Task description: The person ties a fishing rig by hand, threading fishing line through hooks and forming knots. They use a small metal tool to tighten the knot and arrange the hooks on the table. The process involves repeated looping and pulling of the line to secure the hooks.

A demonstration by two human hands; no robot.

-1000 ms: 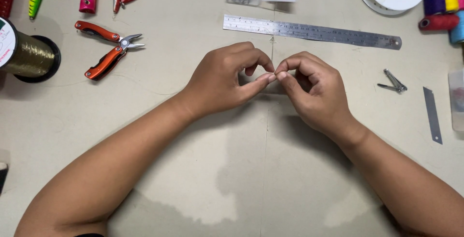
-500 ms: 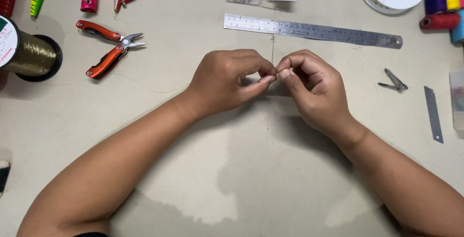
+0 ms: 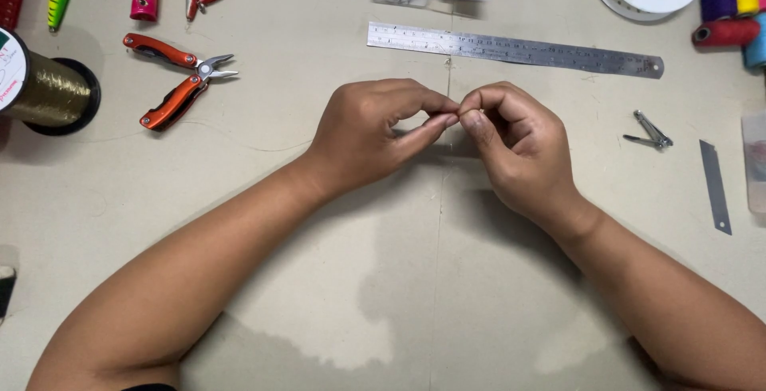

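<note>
hands pinched together over table

left hand (image 3: 369,134) and right hand (image 3: 519,145) meeting fingertip to fingertip at centre, both pinching something too small to tell, held just below steel ruler (image 3: 515,49). orange pliers (image 3: 177,81) upper left, gold thread spool (image 3: 44,88) far left, nail clipper (image 3: 650,132) and blade (image 3: 715,186) right, all apart from hands.

A single head-worn camera looks almost straight down from above the person's own forearms onto a beige worktable (image 3: 399,279), close enough that both arms enter from the lower corners and run off the bottom edge. The far side of the table lies along the top of the frame, where a long steel ruler (image 3: 515,49) runs nearly level, showing the view is barely tilted or rolled.
</note>
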